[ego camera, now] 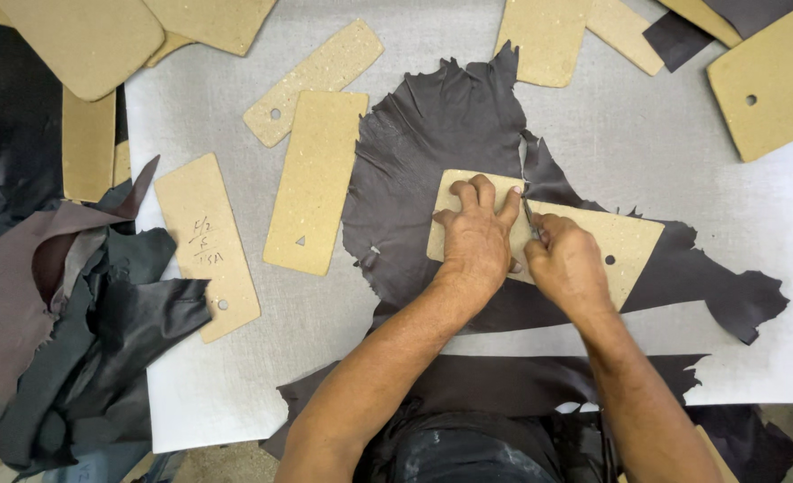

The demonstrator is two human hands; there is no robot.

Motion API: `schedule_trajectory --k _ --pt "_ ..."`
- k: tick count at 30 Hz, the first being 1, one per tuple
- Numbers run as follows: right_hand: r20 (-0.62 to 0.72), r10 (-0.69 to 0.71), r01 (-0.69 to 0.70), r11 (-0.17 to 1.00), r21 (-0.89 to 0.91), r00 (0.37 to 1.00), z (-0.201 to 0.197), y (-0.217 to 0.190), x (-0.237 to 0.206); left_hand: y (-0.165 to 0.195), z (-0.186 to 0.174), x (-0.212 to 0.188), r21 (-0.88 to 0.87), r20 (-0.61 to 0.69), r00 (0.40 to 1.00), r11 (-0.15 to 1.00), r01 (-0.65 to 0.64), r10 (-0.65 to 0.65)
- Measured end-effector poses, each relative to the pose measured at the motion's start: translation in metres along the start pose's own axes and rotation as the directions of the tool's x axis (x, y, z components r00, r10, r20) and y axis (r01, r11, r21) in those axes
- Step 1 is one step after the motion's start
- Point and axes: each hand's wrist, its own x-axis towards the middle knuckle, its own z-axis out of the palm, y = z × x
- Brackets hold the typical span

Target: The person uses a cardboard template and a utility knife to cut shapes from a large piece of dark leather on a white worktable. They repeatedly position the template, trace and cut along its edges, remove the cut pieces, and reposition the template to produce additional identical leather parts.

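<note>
Dark leather piece (441,152) lay on the grey cutting board (638,152), a cardboard pattern (629,246) on top. Left hand (477,234) pressed the pattern flat, fingers spread. Right hand (568,264) pinched a thin blade (527,207) at the pattern's edge. Spare patterns (316,179) lay left.

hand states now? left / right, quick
Left hand: open, fingers spread, pressing flat on the cardboard template over the dark leather piece.
Right hand: closed around a thin knife at the template's top edge.
</note>
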Motion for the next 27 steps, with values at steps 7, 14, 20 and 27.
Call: schedule_trajectory --k 7,14,20,27 --pt "0.077 -0.307 0.308 0.840 -0.448 0.949 -0.030 0.034 0.016 0.002 -0.007 -0.001 -0.033 0.045 0.999 0.999 0.030 -0.028" --pt "0.018 -0.592 0.494 0.655 -0.572 0.806 -0.038 0.092 0.018 0.009 -0.017 -0.003 -0.077 0.044 0.996 0.994 0.083 -0.080" --pt "0.015 -0.399 0.300 0.662 -0.687 0.917 -0.120 0.212 -0.011 0.014 -0.020 0.001 -0.093 0.146 0.987 0.992 0.080 -0.066" --pt "-0.337 -0.265 0.144 0.928 -0.344 0.903 -0.094 0.192 -0.058 0.070 -0.014 -0.002 0.209 -0.242 0.961 0.974 -0.083 0.134"
